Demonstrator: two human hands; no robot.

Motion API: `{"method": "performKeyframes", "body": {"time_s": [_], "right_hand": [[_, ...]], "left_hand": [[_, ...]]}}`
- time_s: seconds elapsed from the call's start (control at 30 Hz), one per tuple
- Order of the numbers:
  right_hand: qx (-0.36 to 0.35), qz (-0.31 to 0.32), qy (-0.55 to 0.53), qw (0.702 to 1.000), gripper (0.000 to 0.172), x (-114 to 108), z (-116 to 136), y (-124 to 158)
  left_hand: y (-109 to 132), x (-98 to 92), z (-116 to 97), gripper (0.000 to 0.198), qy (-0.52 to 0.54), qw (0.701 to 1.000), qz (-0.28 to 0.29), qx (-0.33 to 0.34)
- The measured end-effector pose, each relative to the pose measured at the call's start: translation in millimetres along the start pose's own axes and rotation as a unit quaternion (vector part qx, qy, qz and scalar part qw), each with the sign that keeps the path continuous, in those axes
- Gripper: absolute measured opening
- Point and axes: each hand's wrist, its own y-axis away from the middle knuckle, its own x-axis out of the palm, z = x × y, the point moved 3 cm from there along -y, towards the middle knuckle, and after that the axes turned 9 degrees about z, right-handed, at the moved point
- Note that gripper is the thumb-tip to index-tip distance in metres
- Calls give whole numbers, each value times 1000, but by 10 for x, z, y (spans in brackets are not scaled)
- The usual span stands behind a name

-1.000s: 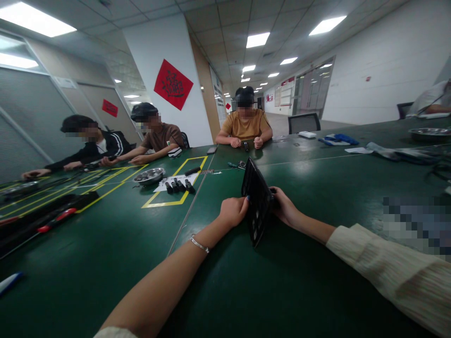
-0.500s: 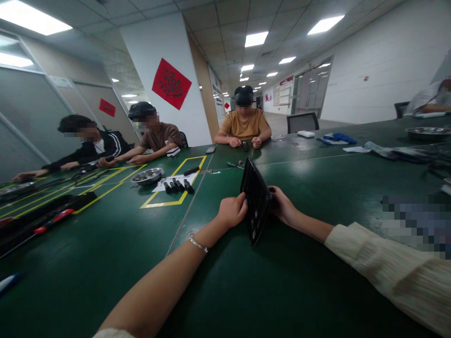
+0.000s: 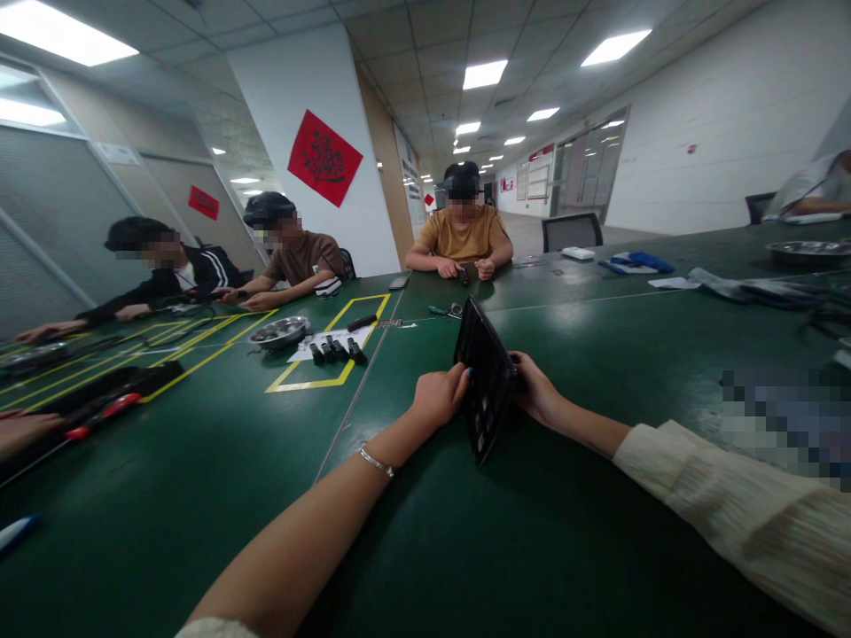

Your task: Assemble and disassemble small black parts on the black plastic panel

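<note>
A flat black panel (image 3: 484,381) stands on edge on the green table (image 3: 545,532), tilted, a little beyond the middle. My left hand (image 3: 439,397), with a thin bracelet on its wrist, grips the panel's left face with curled fingers. From behind, my right hand (image 3: 535,388) clasps the panel's right side; its fingertips are partly hidden by the panel. A cream ribbed sleeve covers my right forearm.
Three other people sit at the far side and left of the table. A metal bowl (image 3: 281,331) and small black parts (image 3: 336,350) lie in a yellow-taped box. Red-handled tools (image 3: 103,415) lie at left. Another person's hand (image 3: 27,430) shows at the left edge.
The panel and my hands have hardly shifted. Another person's hand has come into view at the left edge near the red-handled tools.
</note>
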Motion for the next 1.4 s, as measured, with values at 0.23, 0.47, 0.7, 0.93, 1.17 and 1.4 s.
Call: {"method": "performKeyframes", "body": {"time_s": [0.23,0.47,0.7,0.93,1.17,1.4], "right_hand": [[-7,4,1,1000,31,-18,-33,-25],[-6,9,9,1000,31,-1,-19,-6],[-1,9,1,1000,31,1,-4,-2],[1,6,0,1000,31,22,0,-4],[1,3,3,1000,33,15,1,-1],[0,4,1,1000,34,-23,-50,-27]], "left_hand": [[15,22,19,41,7,999,-8,38],[-12,44,38,58,22,1000,7,13],[8,19,20,48,2,999,13,35],[-20,41,35,54,28,1000,0,14],[-21,43,45,59,28,999,5,21],[-22,72,56,51,13,999,9,29]]}}
